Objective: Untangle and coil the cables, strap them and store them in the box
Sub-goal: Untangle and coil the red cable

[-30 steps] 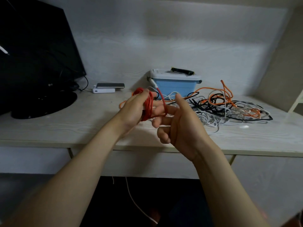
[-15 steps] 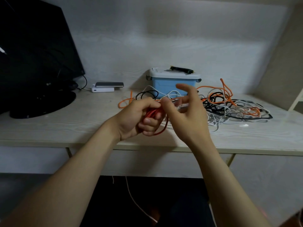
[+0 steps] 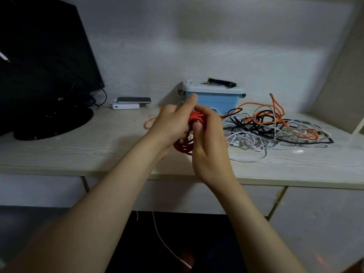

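A coiled red cable (image 3: 184, 146) hangs between both hands above the desk's front half. My left hand (image 3: 171, 125) grips the coil from the left, its index finger sticking up. My right hand (image 3: 209, 138) curls round the coil from the right. Most of the coil is hidden behind the fingers. A tangle of white, black and orange cables (image 3: 275, 129) lies on the desk to the right. Behind the hands stands a blue box (image 3: 216, 100) with a pale lid on it.
A black strap-like object (image 3: 221, 82) lies on the box lid. A black monitor (image 3: 43, 71) on its round base fills the left. A phone on a white power bank (image 3: 130, 103) sits by the wall. The desk edge (image 3: 98, 170) runs below the hands.
Both hands have closed together round the red coil, and the right hand's fingers, spread before, now wrap it. The coil hangs lower between the palms.
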`<control>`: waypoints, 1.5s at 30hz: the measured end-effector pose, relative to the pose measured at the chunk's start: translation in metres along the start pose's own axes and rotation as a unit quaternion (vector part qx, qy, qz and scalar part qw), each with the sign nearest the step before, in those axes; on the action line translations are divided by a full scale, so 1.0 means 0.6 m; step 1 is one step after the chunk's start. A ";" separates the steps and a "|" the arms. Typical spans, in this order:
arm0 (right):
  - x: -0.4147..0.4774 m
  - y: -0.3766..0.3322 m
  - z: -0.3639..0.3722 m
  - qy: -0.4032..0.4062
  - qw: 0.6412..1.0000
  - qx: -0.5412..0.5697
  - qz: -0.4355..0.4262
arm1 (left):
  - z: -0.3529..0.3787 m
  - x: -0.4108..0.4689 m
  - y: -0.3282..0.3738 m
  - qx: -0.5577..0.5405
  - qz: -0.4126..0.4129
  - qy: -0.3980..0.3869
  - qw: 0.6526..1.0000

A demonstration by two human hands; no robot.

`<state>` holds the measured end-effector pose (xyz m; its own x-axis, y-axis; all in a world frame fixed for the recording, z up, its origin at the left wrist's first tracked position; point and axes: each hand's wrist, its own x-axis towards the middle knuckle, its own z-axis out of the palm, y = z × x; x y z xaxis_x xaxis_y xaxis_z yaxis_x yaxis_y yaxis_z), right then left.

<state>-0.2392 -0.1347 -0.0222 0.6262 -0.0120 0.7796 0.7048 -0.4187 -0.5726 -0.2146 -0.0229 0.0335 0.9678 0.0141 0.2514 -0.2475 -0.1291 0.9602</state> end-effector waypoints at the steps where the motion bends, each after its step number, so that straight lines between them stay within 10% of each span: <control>1: 0.002 0.004 0.001 -0.011 0.999 -0.032 -0.009 | -0.002 0.008 -0.002 0.025 0.018 0.007 0.999; 7: 0.056 0.032 -0.008 -0.051 0.967 -0.244 -0.045 | 0.001 0.024 -0.025 0.151 0.118 -0.040 0.981; 11: 0.102 0.019 0.001 -0.077 0.990 -0.008 0.115 | -0.020 0.059 -0.039 0.082 0.088 -0.103 0.987; 16: 0.159 0.025 0.022 -0.001 0.899 0.291 0.326 | -0.033 0.105 -0.040 0.044 0.077 -0.156 0.984; 26: 0.244 0.078 0.079 -0.019 0.989 0.077 0.129 | -0.019 0.207 -0.044 -0.073 0.083 -0.160 0.981; 36: 0.324 0.173 0.074 -0.002 0.999 -0.023 0.046 | 0.016 0.303 -0.063 0.090 0.161 -0.102 0.978; 40: 0.371 0.233 0.044 0.136 0.963 -0.224 0.068 | 0.025 0.327 -0.108 0.070 0.090 -0.048 0.992; 45: 0.392 0.300 0.028 0.028 0.910 -0.361 0.202 | 0.027 0.328 -0.121 0.019 0.036 -0.063 0.997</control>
<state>0.0405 -0.1977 0.0541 0.7535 -0.3360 0.5651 0.0052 -0.8564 -0.5162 -0.0056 -0.0266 0.0114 0.9464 -0.1202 0.2998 -0.3167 -0.1626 0.9345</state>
